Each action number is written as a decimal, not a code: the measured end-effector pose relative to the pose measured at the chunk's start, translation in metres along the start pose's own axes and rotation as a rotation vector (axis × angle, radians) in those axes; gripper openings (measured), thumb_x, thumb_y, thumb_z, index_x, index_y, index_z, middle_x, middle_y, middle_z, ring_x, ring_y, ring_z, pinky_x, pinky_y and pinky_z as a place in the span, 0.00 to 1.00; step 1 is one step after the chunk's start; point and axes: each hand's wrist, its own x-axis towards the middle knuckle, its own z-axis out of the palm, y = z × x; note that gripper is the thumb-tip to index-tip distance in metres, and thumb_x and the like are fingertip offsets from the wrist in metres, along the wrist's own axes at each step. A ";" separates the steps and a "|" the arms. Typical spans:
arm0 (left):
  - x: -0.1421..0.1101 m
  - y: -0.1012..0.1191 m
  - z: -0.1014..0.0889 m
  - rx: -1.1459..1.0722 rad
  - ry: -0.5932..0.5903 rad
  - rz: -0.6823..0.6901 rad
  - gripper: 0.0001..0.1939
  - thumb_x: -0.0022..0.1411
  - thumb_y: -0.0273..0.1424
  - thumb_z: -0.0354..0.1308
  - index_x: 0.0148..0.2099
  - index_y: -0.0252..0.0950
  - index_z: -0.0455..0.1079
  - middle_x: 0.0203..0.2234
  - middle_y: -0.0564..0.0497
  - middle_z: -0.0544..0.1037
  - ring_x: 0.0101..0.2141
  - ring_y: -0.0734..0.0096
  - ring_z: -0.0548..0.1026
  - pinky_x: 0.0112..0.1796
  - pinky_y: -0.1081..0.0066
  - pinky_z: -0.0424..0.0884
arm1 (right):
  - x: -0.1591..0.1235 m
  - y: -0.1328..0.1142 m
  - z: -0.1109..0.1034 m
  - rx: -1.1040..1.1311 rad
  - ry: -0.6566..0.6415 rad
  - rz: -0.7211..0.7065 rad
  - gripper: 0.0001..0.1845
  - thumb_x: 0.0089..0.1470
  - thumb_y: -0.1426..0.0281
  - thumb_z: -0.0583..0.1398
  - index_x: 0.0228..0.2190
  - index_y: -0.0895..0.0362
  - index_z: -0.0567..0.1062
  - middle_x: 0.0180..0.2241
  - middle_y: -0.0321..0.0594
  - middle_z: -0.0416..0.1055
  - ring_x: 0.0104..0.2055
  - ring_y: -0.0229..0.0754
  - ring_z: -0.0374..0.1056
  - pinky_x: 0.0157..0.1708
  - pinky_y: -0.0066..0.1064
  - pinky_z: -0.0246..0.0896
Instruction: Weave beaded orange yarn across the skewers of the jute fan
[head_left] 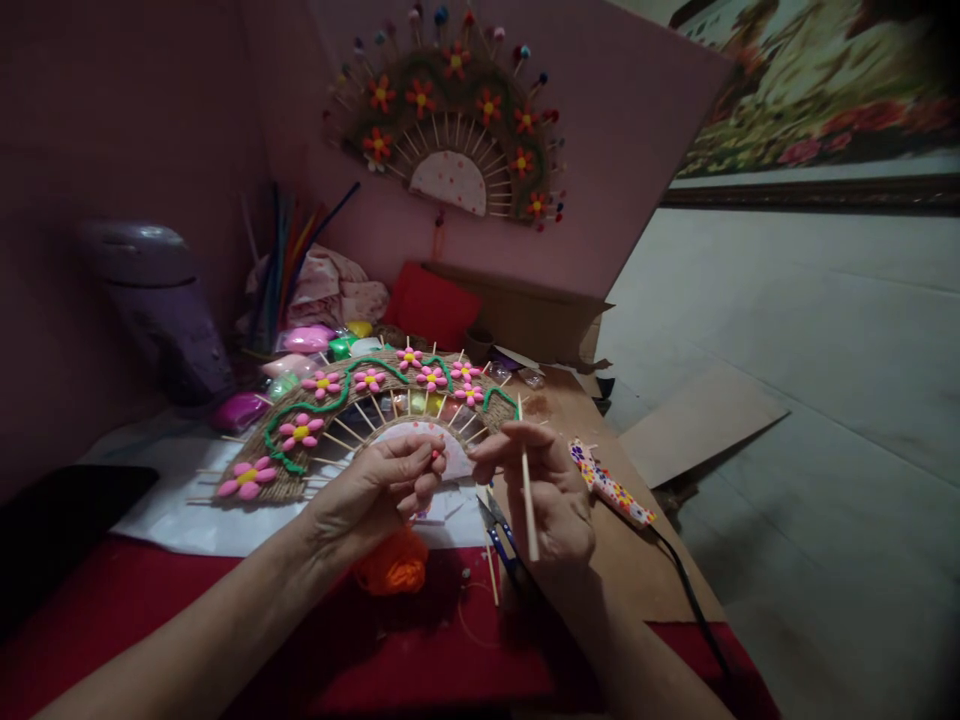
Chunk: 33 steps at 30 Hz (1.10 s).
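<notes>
My left hand (390, 478) is closed in a pinch on a tiny red bead, held above the white centre of a fan-shaped craft (330, 415). That craft is a jute arc with pink flowers, green cord and wooden skewers, lying on white paper. My right hand (544, 490) is closed around a wooden skewer (527, 495) held nearly upright, its tip close to the fan's right end. The two hands almost touch. A clump of orange yarn (394, 565) lies below my left hand.
Blue-handled snips (501, 535) lie on the red cloth (225, 620) by my right wrist. A dotted glue gun (611, 487) with black cord rests on brown cardboard (637, 560). A finished fan (450, 130) hangs on the pink wall. Clay packets, pipe cleaners and a purple appliance (161, 310) crowd the back left.
</notes>
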 end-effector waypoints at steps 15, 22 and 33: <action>0.001 -0.007 -0.003 0.024 -0.014 0.041 0.11 0.43 0.23 0.70 0.31 0.29 0.74 0.23 0.50 0.75 0.19 0.82 0.68 0.17 0.84 0.61 | -0.001 0.005 0.001 -0.211 0.047 -0.023 0.13 0.59 0.62 0.56 0.33 0.55 0.78 0.25 0.35 0.67 0.18 0.30 0.59 0.16 0.25 0.55; 0.000 -0.010 -0.004 -0.012 -0.022 0.042 0.13 0.41 0.23 0.71 0.32 0.30 0.75 0.23 0.50 0.75 0.21 0.81 0.70 0.21 0.83 0.65 | -0.005 0.007 0.005 -0.177 0.069 0.044 0.13 0.60 0.63 0.55 0.30 0.57 0.72 0.22 0.34 0.67 0.18 0.31 0.60 0.15 0.23 0.56; 0.001 -0.012 -0.003 -0.014 -0.076 0.052 0.10 0.43 0.23 0.70 0.29 0.30 0.73 0.22 0.51 0.74 0.19 0.84 0.67 0.18 0.85 0.60 | -0.010 0.005 0.005 -0.340 -0.015 -0.118 0.10 0.62 0.67 0.53 0.33 0.55 0.73 0.24 0.34 0.68 0.18 0.31 0.62 0.17 0.24 0.60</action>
